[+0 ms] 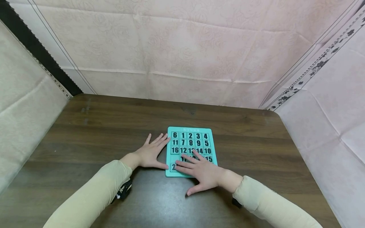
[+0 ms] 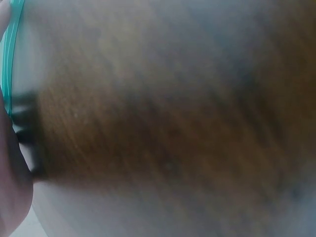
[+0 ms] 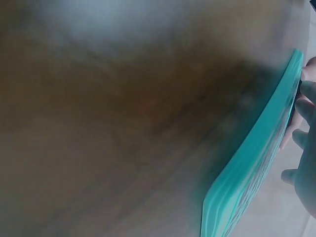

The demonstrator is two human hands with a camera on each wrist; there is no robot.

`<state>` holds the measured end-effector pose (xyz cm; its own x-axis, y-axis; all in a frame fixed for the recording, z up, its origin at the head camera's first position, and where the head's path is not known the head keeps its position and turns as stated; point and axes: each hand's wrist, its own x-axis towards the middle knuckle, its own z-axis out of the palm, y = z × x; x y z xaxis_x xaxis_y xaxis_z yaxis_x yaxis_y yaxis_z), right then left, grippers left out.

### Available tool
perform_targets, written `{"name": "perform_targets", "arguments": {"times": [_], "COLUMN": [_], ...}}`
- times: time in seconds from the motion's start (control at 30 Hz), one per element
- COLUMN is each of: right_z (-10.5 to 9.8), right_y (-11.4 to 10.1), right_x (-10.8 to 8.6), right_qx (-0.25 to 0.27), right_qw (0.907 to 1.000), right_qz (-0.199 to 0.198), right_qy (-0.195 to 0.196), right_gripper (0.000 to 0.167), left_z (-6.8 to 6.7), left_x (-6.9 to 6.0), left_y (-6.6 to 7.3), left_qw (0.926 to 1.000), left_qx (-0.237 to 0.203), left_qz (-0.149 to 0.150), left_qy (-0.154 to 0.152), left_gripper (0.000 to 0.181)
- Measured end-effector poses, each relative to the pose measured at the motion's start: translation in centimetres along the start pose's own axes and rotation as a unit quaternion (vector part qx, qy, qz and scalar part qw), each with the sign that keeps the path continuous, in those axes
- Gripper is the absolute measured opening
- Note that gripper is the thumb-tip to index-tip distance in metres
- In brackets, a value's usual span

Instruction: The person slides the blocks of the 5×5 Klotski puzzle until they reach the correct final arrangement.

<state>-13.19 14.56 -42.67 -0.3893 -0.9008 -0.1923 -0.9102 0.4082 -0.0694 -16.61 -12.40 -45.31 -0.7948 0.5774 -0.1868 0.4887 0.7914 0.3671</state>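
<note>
A teal number slide puzzle [image 1: 189, 130] lies on the wooden table in the head view, with numbered tiles in rows. My left hand [image 1: 150, 154] is at its left side, fingers spread, with fingertips and thumb touching the left edge. Over the lower rows stretches my right hand [image 1: 206, 172], its straight fingers on the tiles and its thumb out over the table. Several lower tiles are hidden under those fingers. The right wrist view shows the puzzle's edge [image 3: 252, 143] side-on, with fingers above it. Only a strip of the puzzle [image 2: 9, 59] shows in the left wrist view.
The brown wooden table [image 1: 99, 126] extends around the puzzle on all sides. A pale patterned cloth [image 1: 182, 47] hangs behind its far edge, and similar cloths drop at the left and right. Dark wrist straps [image 1: 123, 190] show below the sleeves.
</note>
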Motion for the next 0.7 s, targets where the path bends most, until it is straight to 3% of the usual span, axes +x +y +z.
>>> {"name": "perform_targets", "arguments": {"times": [0.37, 0.7], "right_z": [-0.9, -0.6], "right_y": [2.3, 2.6], "right_x": [2.0, 2.5], "right_qx": [0.012, 0.014], "right_qw": [0.9971, 0.9962], "right_qz": [0.075, 0.082], "right_qy": [-0.008, -0.026], "right_gripper": [0.087, 0.086], "left_z": [0.1, 0.1], "left_x": [0.0, 0.1], "left_y": [0.0, -0.1], "left_qw": [1.0000, 1.0000], "left_qx": [-0.001, 0.001], "left_qz": [-0.005, -0.003], "left_qy": [-0.008, -0.006], "left_gripper": [0.110, 0.110]}}
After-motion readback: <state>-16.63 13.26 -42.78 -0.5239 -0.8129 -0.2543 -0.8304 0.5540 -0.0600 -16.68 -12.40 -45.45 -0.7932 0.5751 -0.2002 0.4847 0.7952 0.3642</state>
